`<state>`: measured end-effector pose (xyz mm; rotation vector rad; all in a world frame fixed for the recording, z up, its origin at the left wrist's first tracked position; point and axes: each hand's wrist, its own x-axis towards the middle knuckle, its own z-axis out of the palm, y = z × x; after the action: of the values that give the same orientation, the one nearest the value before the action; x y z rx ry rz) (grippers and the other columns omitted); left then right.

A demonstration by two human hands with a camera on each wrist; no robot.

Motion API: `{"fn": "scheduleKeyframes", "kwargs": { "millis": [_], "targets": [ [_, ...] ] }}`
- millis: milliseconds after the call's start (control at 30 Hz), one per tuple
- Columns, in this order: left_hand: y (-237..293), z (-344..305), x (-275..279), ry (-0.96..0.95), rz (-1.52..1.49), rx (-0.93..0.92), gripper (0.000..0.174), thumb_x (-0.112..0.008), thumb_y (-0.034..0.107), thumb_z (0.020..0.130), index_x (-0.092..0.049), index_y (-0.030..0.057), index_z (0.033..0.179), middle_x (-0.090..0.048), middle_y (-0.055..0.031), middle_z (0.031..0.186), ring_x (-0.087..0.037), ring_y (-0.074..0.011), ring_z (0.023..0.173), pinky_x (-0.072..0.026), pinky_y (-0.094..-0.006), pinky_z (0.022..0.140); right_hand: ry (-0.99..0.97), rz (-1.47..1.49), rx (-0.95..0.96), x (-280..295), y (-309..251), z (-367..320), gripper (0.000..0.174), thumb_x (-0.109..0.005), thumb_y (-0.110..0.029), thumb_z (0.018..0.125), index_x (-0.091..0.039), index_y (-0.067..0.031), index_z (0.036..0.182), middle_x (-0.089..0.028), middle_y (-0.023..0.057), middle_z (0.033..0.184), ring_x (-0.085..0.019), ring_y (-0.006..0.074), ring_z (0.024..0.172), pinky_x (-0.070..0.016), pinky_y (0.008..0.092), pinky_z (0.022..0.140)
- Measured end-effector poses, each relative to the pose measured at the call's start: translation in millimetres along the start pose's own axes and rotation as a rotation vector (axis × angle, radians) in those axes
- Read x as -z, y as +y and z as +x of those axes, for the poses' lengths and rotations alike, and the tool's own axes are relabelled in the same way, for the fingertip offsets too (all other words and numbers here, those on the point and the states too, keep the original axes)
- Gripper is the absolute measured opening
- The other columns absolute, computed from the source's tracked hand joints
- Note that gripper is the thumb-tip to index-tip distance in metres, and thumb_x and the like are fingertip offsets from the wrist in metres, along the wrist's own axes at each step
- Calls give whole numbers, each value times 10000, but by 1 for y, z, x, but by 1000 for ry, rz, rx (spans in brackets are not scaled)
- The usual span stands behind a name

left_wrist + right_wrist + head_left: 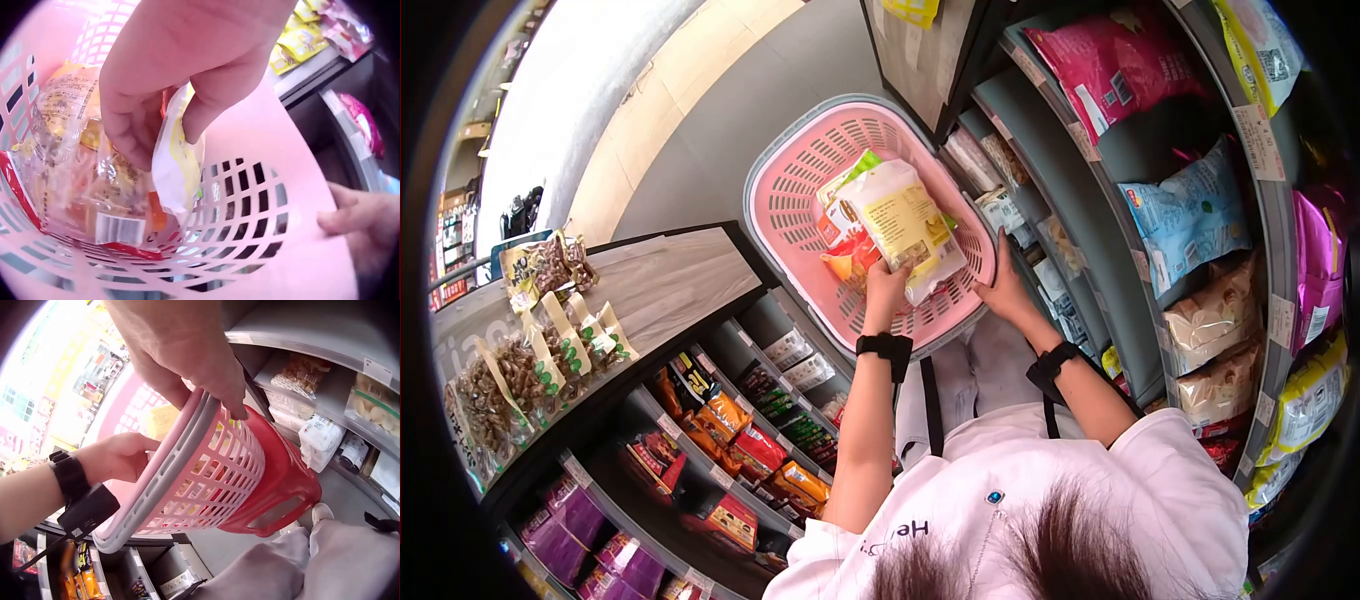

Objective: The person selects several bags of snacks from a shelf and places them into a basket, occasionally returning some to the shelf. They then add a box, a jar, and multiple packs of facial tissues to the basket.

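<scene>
Nut bags [520, 370] stood on the left shelf [680, 275]. The left hand [886, 288] gripped a packet [900, 225] by its lower edge, fingers and thumb curled round it. The packet was inside the pink basket [795, 170], over a red pouch [847, 250]. The right hand [1005, 292] held the basket's near rim, fingers curled over it. A blue bag [1190, 215] sat on the right.

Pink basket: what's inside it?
The left hand pinches a white-and-yellow packet lying over an orange-red snack packet in the pink basket. Those packets cover the bottom beneath them, so anything underneath cannot be seen.
</scene>
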<state>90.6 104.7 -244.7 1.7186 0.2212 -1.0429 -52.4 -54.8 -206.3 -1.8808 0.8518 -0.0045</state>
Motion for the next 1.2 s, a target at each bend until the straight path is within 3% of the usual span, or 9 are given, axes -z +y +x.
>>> {"fn": "scheduleKeyframes", "kwargs": {
  "millis": [167, 300, 400, 600, 767, 967, 1000, 1100, 1200],
  "targets": [
    [34, -57, 44, -204, -209, -42, 215, -614, 89, 830, -605, -32, 1008, -657, -74, 899, -611, -126, 750, -484, -265, 679, 129, -153, 192, 22, -27, -5, 903, -759, -156, 679, -214, 4, 1381, -331, 232, 1371, -402, 333, 1228, -343, 364, 1004],
    [59, -103, 52, -432, -343, 14, 269, -595, 73, 846, -574, -26, 1095, -637, -50, 1003, -584, -105, 885, -451, -255, 808, -295, 738, 7, 35, -59, -11, 835, -757, -174, 725, -253, 17, 1363, -421, 144, 1326, -457, 181, 1163, -401, 304, 938],
    [55, -104, 42, -452, -331, 22, 315, -590, 69, 849, -535, -33, 1141, -622, -63, 1047, -574, -105, 919, -443, -257, 830, -605, 631, -261, 57, -66, -19, 602, -716, -121, 757, -417, 36, 1255, -574, 105, 1150, -562, 147, 985, -443, 276, 871],
    [59, -99, -11, -236, -354, -154, 290, -571, 80, 863, -503, -44, 1116, -626, -99, 984, -590, -134, 857, -466, -264, 778, -282, 907, -450, 70, -31, -40, 460, -660, -104, 800, -480, 6, 1209, -600, 98, 1096, -594, 165, 961, -469, 315, 865],
    [70, -99, -20, -180, -38, -354, 272, -599, 63, 821, -524, -21, 1069, -626, -122, 912, -613, -176, 802, -482, -285, 732, 129, 1099, -376, 69, -6, -22, 415, -511, -83, 890, -393, -45, 1287, -500, 100, 1241, -512, 232, 1119, -427, 365, 945],
    [58, -95, -7, -114, 175, -433, 288, -624, 78, 772, -541, -20, 1029, -591, -182, 932, -588, -317, 868, -463, -362, 761, 328, 1059, -336, 105, 48, 76, 419, -608, -64, 833, -451, -35, 1220, -563, 83, 1141, -578, 219, 990, -505, 335, 795],
    [55, -95, -4, -109, 193, -424, 291, -623, 77, 771, -540, -18, 1034, -591, -183, 938, -586, -320, 873, -463, -364, 762, 385, 1048, -311, 111, 54, 94, 304, -590, -77, 850, -498, -7, 1131, -586, 99, 1062, -591, 207, 928, -515, 334, 777],
    [44, -92, 1, -93, 241, -409, 310, -620, 74, 768, -537, -9, 1054, -589, -184, 967, -573, -341, 896, -458, -377, 767, 407, 1131, -194, 136, 92, 155, 417, -610, -17, 817, -448, -10, 1201, -542, 128, 1150, -555, 229, 1013, -498, 333, 818],
    [35, -89, 5, -87, 287, -382, 314, -615, 38, 773, -531, -26, 1069, -597, -168, 986, -599, -267, 861, -469, -325, 757, 386, 1284, -106, 149, 112, 214, 423, -551, 76, 806, -424, 37, 1207, -512, 181, 1166, -531, 262, 1045, -481, 342, 893]
  ]
}}
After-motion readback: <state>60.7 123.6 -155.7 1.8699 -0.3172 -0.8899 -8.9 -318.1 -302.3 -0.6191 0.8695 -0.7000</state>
